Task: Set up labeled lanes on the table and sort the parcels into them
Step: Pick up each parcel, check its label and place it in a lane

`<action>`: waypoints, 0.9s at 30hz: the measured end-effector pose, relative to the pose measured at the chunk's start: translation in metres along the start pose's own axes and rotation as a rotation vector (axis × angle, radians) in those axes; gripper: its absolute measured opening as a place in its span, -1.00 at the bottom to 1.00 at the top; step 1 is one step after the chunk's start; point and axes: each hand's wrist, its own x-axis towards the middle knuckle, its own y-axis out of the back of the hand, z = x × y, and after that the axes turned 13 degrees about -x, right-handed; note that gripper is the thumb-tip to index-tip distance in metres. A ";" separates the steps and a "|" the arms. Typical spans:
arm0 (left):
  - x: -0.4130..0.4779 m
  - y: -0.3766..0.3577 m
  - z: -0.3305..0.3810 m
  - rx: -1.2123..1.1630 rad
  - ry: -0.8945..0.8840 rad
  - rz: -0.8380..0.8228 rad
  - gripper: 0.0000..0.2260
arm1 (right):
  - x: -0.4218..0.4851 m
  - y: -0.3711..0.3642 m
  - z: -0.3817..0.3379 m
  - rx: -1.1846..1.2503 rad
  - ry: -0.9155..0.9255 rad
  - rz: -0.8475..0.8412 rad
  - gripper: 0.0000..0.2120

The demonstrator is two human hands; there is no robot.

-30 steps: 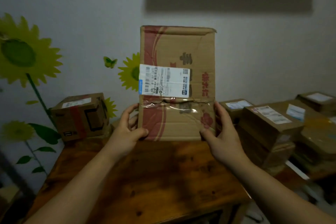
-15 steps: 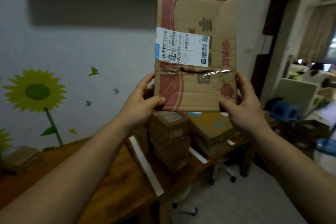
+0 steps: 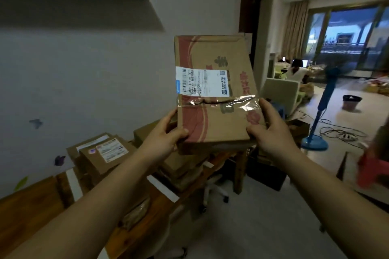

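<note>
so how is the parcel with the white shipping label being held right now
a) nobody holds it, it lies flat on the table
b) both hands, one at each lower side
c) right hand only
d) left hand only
b: the left hand grips the parcel at its lower left edge and the right hand at its lower right, holding it up off the table.

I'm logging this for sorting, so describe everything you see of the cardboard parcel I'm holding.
The parcel is a flat brown cardboard box with red printed bands and red characters, creased and worn. A white shipping label with barcodes sits left of centre on its face; wrinkled clear tape covers a torn seam just below it. It is held upright, slightly tilted, in mid-air. The left hand grips its lower left edge, the right hand its lower right edge.
</note>
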 end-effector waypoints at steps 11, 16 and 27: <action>0.084 0.056 -0.058 0.119 0.102 0.249 -0.50 | 0.133 -0.111 0.040 -0.073 0.007 -0.272 -0.43; 0.101 0.068 -0.068 0.162 0.182 0.383 -0.55 | 0.176 -0.156 0.053 -0.074 -0.001 -0.384 -0.50; 0.166 0.039 -0.100 0.111 0.242 0.666 -0.62 | 0.272 -0.201 0.100 -0.072 0.127 -0.613 -0.65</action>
